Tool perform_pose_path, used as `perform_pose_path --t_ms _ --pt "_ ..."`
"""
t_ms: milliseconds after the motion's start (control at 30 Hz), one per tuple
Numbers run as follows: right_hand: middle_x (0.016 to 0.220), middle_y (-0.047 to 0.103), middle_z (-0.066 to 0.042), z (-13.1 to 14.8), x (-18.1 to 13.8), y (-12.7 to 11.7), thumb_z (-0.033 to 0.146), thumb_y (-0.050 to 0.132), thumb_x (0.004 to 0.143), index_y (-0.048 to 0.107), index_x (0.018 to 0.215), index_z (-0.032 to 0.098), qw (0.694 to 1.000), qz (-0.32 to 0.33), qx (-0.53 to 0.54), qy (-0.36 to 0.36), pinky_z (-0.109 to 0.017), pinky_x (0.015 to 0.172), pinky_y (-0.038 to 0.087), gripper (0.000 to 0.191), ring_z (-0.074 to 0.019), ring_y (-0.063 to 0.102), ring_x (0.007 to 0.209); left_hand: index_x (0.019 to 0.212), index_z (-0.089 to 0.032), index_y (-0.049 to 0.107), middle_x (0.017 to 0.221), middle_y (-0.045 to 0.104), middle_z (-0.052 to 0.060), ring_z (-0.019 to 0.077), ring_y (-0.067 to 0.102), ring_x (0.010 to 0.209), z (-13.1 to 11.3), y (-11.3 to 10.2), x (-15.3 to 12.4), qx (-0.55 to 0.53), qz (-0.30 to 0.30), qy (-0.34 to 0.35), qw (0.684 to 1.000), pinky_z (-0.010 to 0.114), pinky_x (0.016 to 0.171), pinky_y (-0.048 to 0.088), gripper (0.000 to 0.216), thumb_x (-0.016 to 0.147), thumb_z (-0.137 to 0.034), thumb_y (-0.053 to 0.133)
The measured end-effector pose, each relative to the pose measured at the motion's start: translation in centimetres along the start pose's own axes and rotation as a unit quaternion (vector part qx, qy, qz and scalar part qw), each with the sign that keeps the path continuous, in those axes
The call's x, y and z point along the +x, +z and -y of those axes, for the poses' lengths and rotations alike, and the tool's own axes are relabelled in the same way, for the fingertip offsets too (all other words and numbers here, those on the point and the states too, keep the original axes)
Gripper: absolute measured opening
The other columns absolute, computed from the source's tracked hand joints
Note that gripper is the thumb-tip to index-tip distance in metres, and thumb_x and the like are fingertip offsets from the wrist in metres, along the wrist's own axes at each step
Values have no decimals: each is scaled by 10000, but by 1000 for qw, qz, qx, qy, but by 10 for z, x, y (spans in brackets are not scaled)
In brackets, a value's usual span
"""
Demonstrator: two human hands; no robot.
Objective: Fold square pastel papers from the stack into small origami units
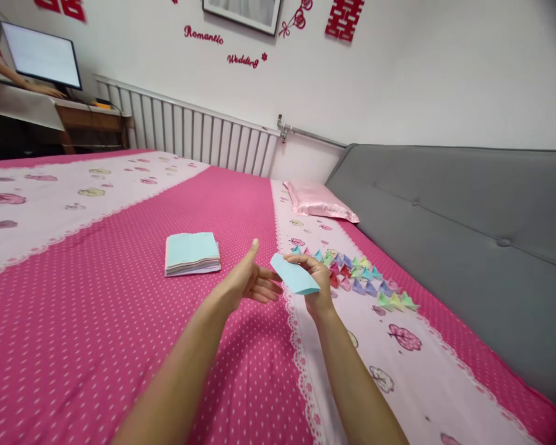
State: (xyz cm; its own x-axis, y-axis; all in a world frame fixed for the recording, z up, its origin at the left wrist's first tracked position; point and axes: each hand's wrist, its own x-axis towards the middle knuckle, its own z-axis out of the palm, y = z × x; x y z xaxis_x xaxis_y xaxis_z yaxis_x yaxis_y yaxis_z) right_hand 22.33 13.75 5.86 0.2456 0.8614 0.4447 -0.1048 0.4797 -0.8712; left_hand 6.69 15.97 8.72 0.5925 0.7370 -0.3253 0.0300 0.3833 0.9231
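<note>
My right hand (315,281) pinches a folded light-blue paper (294,276) above the pink bed sheet (120,321). Just left of the paper my left hand (250,281) is open, thumb up and fingers stretched toward it without gripping it. A stack of square paper sheets (192,253) with a light-blue top sheet lies on the bed to the left of my hands. Several small folded paper shapes (361,278) in mixed colours lie in rows on the bed to the right of my right hand.
A pink pillow (319,201) rests near the grey padded headboard (467,247) on the right. A white radiator (189,130) runs along the far wall. At far left another person's arm (13,77) reaches over a desk with a monitor (41,55).
</note>
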Motion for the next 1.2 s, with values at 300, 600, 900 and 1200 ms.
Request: perform_pose_path --t_ms 300,600,900,1200 --pt "933 680 -79 -85 35 -13 192 640 671 676 692 185 992 86 -82 40 -332 739 490 42 -214 630 850 878 -129 648 790 690 73 142 614 665 39 -35 77 -160 -48 48 985 232 606 471 311 736 -402 601" --pt "1161 585 -55 -95 45 -24 175 529 774 648 933 237 987 74 -142 12 -334 829 458 207 -213 513 1098 837 -112 662 779 703 85 147 637 656 57 -36 106 -232 -114 59 964 245 663 503 153 791 -209 552" --pt "1109 594 -81 -96 46 -25 320 622 731 574 1043 211 992 -10 -102 78 -349 843 442 335 -207 531 1038 799 -113 664 766 700 62 128 620 652 61 -34 112 -259 -169 138 941 215 640 483 178 807 -234 534" --pt "871 680 -82 -100 33 -11 382 685 650 606 920 154 982 60 -76 161 -311 657 509 362 -199 635 746 871 -105 674 744 695 71 137 597 614 76 -19 106 -209 -83 166 960 247 650 450 305 729 -370 622"
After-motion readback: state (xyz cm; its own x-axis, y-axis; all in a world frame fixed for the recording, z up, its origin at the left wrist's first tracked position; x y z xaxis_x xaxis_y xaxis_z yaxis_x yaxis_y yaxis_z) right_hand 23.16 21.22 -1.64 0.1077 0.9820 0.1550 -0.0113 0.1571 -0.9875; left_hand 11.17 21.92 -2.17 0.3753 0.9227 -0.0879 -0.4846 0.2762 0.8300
